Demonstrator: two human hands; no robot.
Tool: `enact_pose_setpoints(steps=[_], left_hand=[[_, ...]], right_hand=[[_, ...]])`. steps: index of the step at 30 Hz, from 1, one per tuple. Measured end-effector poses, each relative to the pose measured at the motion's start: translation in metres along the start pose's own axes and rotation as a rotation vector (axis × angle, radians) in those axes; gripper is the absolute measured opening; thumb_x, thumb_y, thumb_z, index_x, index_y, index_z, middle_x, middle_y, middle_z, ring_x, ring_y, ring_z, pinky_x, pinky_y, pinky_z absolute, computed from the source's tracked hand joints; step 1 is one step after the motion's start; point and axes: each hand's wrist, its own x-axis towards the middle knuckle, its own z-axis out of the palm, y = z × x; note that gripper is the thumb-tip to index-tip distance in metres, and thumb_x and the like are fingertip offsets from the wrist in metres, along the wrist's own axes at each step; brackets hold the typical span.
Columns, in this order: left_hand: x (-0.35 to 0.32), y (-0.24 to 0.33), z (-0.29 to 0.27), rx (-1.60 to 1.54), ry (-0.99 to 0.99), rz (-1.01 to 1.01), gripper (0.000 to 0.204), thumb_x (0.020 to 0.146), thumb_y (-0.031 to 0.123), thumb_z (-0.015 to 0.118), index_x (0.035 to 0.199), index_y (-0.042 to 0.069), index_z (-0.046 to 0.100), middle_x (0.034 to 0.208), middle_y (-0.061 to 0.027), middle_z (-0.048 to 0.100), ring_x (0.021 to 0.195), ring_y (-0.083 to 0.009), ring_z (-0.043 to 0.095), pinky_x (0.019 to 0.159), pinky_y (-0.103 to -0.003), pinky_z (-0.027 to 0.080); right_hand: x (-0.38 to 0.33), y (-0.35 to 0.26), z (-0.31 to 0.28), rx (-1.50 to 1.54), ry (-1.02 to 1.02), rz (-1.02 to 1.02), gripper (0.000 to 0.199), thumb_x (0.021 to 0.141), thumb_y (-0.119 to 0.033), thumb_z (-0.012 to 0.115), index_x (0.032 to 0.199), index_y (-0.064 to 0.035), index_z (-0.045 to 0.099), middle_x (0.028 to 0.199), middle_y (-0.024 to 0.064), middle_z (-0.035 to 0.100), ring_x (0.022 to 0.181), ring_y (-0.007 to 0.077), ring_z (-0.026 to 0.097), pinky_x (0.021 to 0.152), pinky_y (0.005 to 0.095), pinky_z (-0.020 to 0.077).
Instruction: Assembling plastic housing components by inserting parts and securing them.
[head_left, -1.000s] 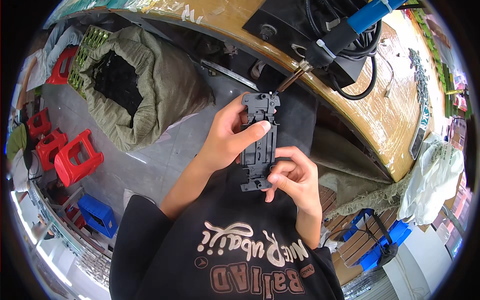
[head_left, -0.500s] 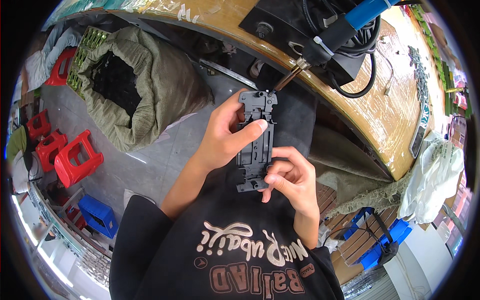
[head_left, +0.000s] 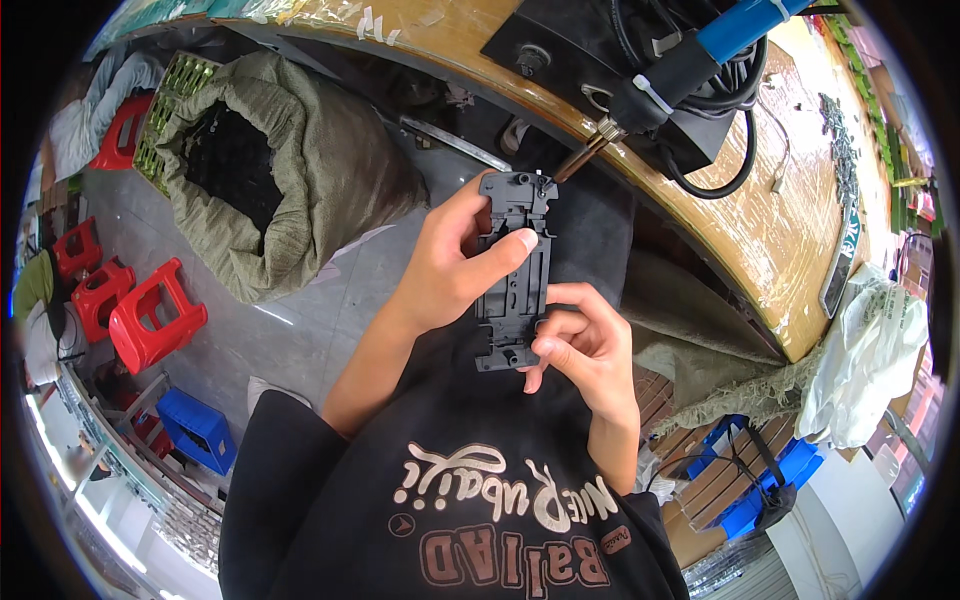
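Note:
My left hand (head_left: 450, 265) grips a long black moulded plastic part (head_left: 515, 285), shaped like a toy chassis, with the thumb pressed on its face. Ribs, slots and round posts cover that face. At the lower right edge, the bent fingers and thumb of my right hand (head_left: 588, 352) hold the part. A soldering iron (head_left: 650, 95) with a blue and black handle slants down from the upper right. Its brown metal tip (head_left: 580, 158) reaches the part's top right corner; whether they touch, I cannot tell.
Wrapped in clear film, a wooden table (head_left: 720, 235) curves along the top and right, carrying a black box (head_left: 540, 35) and coiled black cable (head_left: 745, 150). An open woven sack (head_left: 340, 150) of dark pieces stands at left. Red stools (head_left: 158, 315) and a blue crate (head_left: 195, 430) lie beyond.
Both hands have raised the black plastic part slightly toward the table, its lower end most. The iron's tip now sits a little further right, just off the corner screw area.

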Motion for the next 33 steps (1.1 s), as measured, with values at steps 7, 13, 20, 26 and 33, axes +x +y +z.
enact_pose_setpoints(steps=[7,13,20,26,33], left_hand=[[0.0009,0.0005,0.0010,-0.034,0.001,0.009,0.025,0.078,0.006,0.057,0.101,0.001,0.049,0.083,0.0011,0.052,0.073,-0.0043,0.046,0.065,-0.020,0.040],[0.0030,0.0006,0.0025,-0.049,0.008,0.010,0.024,0.077,0.005,0.057,0.099,0.001,0.049,0.082,0.0009,0.052,0.072,-0.0041,0.046,0.064,-0.020,0.040],[0.0031,0.0008,0.0018,-0.044,0.007,0.005,0.023,0.078,0.005,0.057,0.099,0.000,0.049,0.081,0.0008,0.051,0.072,-0.0042,0.046,0.064,-0.020,0.040],[0.0022,-0.0015,0.0004,0.031,0.006,0.013,0.025,0.078,0.007,0.057,0.100,0.001,0.050,0.083,0.0003,0.052,0.073,-0.0049,0.047,0.064,-0.020,0.040],[-0.0032,-0.0041,0.0012,0.026,0.037,0.000,0.025,0.078,0.007,0.057,0.100,0.001,0.050,0.082,0.0005,0.051,0.072,-0.0048,0.046,0.064,-0.020,0.039]], right_hand=[[-0.0015,-0.0037,0.0006,-0.022,0.000,-0.015,0.032,0.078,0.005,0.056,0.108,0.0056,0.045,0.069,0.0091,0.058,0.054,0.0143,0.057,0.050,0.0234,0.0466],[-0.0012,-0.0045,-0.0005,-0.012,0.008,-0.019,0.033,0.078,0.005,0.057,0.109,0.0058,0.044,0.070,0.0092,0.058,0.054,0.0144,0.057,0.050,0.0235,0.0467],[-0.0012,-0.0037,-0.0006,0.003,0.009,-0.025,0.032,0.078,0.005,0.057,0.108,0.0058,0.045,0.070,0.0091,0.058,0.054,0.0143,0.057,0.050,0.0232,0.0464],[0.0019,-0.0010,-0.0024,-0.020,0.005,-0.033,0.032,0.078,0.004,0.057,0.108,0.0054,0.045,0.069,0.0079,0.058,0.054,0.0135,0.056,0.050,0.0223,0.0452],[-0.0009,0.0037,-0.0025,-0.060,0.007,-0.021,0.032,0.078,0.004,0.058,0.107,0.0048,0.046,0.068,0.0073,0.057,0.054,0.0129,0.056,0.050,0.0220,0.0445]])
